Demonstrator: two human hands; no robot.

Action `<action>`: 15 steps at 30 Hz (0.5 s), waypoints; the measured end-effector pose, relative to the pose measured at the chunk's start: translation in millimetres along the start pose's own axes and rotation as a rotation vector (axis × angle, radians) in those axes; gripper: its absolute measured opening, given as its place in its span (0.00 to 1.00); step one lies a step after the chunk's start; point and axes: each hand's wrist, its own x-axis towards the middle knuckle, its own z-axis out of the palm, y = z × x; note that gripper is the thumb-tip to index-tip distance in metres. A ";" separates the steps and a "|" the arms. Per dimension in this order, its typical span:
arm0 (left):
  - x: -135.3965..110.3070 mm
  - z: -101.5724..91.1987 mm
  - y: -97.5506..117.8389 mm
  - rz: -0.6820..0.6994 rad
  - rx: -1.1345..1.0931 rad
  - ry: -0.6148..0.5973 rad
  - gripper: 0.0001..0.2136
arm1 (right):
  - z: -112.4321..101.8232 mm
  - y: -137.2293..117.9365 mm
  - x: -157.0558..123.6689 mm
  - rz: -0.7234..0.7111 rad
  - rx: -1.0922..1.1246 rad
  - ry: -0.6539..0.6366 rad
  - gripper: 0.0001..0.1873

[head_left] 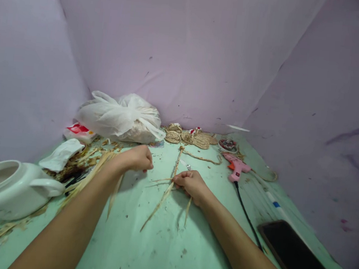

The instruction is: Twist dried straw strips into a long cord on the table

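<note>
Dried, straw-coloured plant strips form a thin braid [177, 164] that runs toward me over the green table. My right hand [190, 184] pinches the braid's near end between thumb and fingers. Loose strand ends [162, 202] fan out from this pinch to the left and toward me, and another shows below the hand. My left hand [140, 158] is closed, raised left of the braid and apart from it. A pale dried strip [114, 196] trails below the left wrist, seemingly from that fist; its upper part is hidden.
At left lie a pile of dried strips [100, 165] and a white pot [12, 190]. A tied white plastic bag [124, 116] and woven pieces [198, 138] sit along the back wall. To the right are a pink glue gun [236, 165] with its cord and a dark phone [297, 260].
</note>
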 end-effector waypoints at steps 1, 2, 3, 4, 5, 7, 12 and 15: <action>-2.0 -8.9 -9.2 -0.029 0.055 0.083 0.08 | 0.0 0.3 0.1 0.002 0.006 -0.003 0.04; -4.5 -16.9 -18.2 -0.065 0.111 0.149 0.08 | -0.1 0.5 0.3 0.004 0.009 -0.005 0.04; -7.4 -23.8 -26.5 -0.094 0.156 0.187 0.08 | -0.3 0.9 0.5 0.005 0.010 -0.008 0.04; -10.2 -29.2 -33.6 -0.117 0.190 0.201 0.07 | -0.6 1.2 0.6 0.005 0.010 -0.010 0.04; -12.7 -33.1 -39.3 -0.136 0.211 0.190 0.06 | -0.9 1.5 0.7 0.007 0.009 -0.013 0.04; -15.6 -36.4 -46.0 -0.172 0.235 0.140 0.04 | -1.4 1.9 0.6 0.010 0.006 -0.019 0.05; -11.8 -31.0 -47.7 -0.300 0.308 0.088 0.07 | -2.0 1.7 -0.3 0.012 0.010 -0.030 0.05; -7.8 -26.7 -51.7 -0.301 0.268 0.097 0.08 | -1.9 1.2 -0.3 0.014 0.011 -0.033 0.05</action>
